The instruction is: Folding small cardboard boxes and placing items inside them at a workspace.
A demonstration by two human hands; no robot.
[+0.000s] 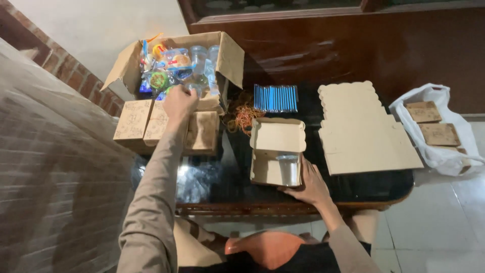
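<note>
Small open cardboard box (277, 154), lid flap raised and a clear plastic cup lying inside, sits near the front edge of a dark glossy table (364, 184); it is steadied at its lower right corner by the right hand (309, 186), whose fingers are loosely spread against the wall and base rather than closed around it. Thin matte board of this kind is judged light and stiff yet easily crushed, best taken by the side walls, not the flap.

At far left, brick wall and plaster are seen. A large carton (174, 65) with splayed flaps is filled with clear cups, lids and coloured items that look slippery and brittle. The left hand (179, 102) is reached to its front edge, fingers curled downward; whether anything is pinched cannot be told. Below it, three closed small brown boxes (164, 124) are laid side by side, touching.

Between carton and open box, a tangle of orange rubber bands (245, 116) is spread, soft and stretchy. A row of blue sticks (275, 98) is lined up behind. Flat scallop-edged box blanks (361, 129) are stacked to the right. On the tiled floor, more brown boxes are held in a white plastic bag (444, 151).
</note>
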